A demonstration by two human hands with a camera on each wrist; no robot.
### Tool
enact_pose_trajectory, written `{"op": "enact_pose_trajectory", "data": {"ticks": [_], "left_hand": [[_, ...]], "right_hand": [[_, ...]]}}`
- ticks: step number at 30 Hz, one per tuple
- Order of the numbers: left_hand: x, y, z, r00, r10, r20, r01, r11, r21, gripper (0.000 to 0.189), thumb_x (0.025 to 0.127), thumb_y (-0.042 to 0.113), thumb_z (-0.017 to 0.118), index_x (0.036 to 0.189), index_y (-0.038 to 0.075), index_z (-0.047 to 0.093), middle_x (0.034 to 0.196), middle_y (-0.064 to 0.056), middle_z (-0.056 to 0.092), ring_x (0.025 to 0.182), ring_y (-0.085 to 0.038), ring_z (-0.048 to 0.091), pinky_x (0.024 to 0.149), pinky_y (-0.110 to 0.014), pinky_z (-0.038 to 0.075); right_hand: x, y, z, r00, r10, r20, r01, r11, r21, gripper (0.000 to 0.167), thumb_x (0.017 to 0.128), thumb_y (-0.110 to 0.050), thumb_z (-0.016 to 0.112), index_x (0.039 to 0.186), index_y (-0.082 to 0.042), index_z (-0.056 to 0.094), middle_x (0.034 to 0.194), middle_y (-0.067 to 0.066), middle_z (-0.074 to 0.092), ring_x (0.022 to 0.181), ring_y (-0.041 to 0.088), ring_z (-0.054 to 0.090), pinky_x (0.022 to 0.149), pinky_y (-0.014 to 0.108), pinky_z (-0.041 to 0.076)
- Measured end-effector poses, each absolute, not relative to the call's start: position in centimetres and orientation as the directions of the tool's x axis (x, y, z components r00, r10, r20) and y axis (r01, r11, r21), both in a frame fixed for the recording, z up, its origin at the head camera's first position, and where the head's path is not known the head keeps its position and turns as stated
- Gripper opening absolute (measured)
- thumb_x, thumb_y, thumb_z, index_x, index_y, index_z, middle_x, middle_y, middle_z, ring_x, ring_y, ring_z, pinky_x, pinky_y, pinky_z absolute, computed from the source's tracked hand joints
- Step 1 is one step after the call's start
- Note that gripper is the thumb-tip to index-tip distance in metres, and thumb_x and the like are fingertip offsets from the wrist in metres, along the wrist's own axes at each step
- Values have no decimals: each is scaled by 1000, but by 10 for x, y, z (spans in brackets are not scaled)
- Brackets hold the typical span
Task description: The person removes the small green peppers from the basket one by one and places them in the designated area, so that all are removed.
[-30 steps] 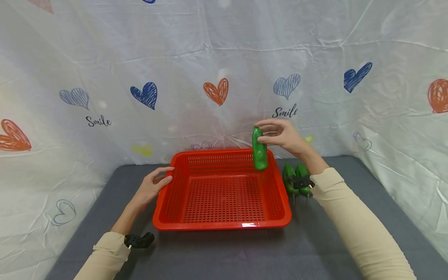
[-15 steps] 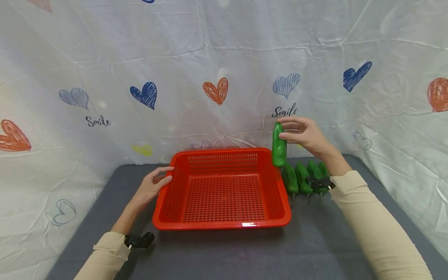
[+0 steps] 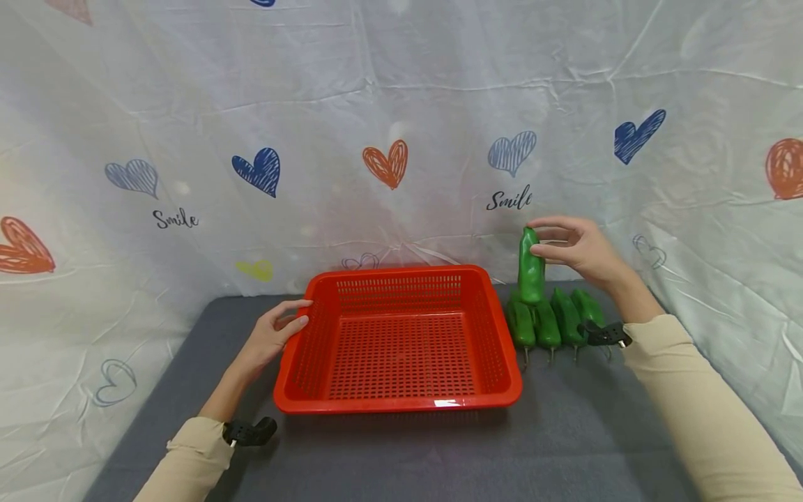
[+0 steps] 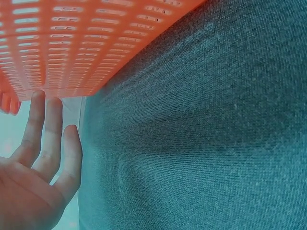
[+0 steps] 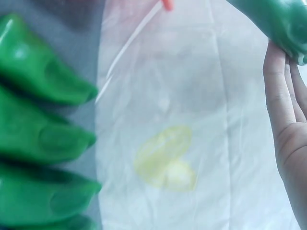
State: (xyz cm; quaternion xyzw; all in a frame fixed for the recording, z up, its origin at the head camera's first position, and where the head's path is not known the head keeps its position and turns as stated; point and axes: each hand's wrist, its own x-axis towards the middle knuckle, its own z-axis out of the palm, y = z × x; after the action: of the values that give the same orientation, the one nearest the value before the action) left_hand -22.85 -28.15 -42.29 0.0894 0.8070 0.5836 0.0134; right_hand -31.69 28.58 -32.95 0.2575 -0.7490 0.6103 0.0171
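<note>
A long green pepper (image 3: pixel 532 268) hangs upright from my right hand (image 3: pixel 583 247), pinched near its top between thumb and fingers. It is just above a row of several green peppers (image 3: pixel 567 317), which lie side by side with stems toward me; its lower end overlaps them in the head view. In the right wrist view, the held pepper (image 5: pixel 283 24) is at the upper right and the row of peppers (image 5: pixel 38 139) at the left. My left hand (image 3: pixel 272 338) holds the left rim of a red plastic basket (image 3: pixel 401 404). Three fingers (image 4: pixel 72 153) extend beside its outer wall.
The basket and peppers stand on a grey cloth-covered table (image 3: pixel 401 460). Behind them hangs a white curtain (image 3: pixel 439 70) printed with hearts and lettering. The basket's right rim runs close beside the nearest pepper of the row. Black wrist straps (image 3: pixel 247 432) are on both arms.
My right hand has carried the pepper rightward from over the basket's back right corner to above the row, uncovering more of the peppers. The left hand and the basket have stayed put.
</note>
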Motion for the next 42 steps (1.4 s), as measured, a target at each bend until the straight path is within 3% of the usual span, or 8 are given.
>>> {"op": "enact_pose_trajectory", "data": {"ticks": [14,20,31,42], "left_hand": [[-228,-284,-424,-985,150,85,129,313,941,47,104,23,63,146,5,52,142,-24,51,117,-29,61,79,-37,58],[-228,-285,-425,-985,152,85,128,296,946,47,104,22,63,145,5,52,139,-26,54,110,-23,64,77,-39,58],[-228,-283,-424,-987,146,71,113,299,947,48,103,22,64,146,6,51,140,-25,54,118,-37,60,79,-39,58],[-231,-282,-424,-990,131,58,98,321,942,47,103,26,64,145,7,53,141,-23,53,122,-37,57,81,-39,57]], "right_hand": [[-309,330,-351,-921,-319,223,-325,313,-892,47,97,-8,71,141,0,57,139,4,58,115,12,61,82,33,57],[-308,351,-363,-931,-315,185,-296,352,-888,47,98,-9,70,142,1,56,135,0,60,112,11,63,81,34,57],[-311,399,-381,-941,-315,123,-259,440,-860,48,100,-9,67,145,1,52,133,-11,57,110,5,62,81,30,56],[-312,438,-395,-950,-312,28,-186,491,-851,49,101,-9,66,145,3,51,127,-20,59,108,1,61,80,32,56]]}}
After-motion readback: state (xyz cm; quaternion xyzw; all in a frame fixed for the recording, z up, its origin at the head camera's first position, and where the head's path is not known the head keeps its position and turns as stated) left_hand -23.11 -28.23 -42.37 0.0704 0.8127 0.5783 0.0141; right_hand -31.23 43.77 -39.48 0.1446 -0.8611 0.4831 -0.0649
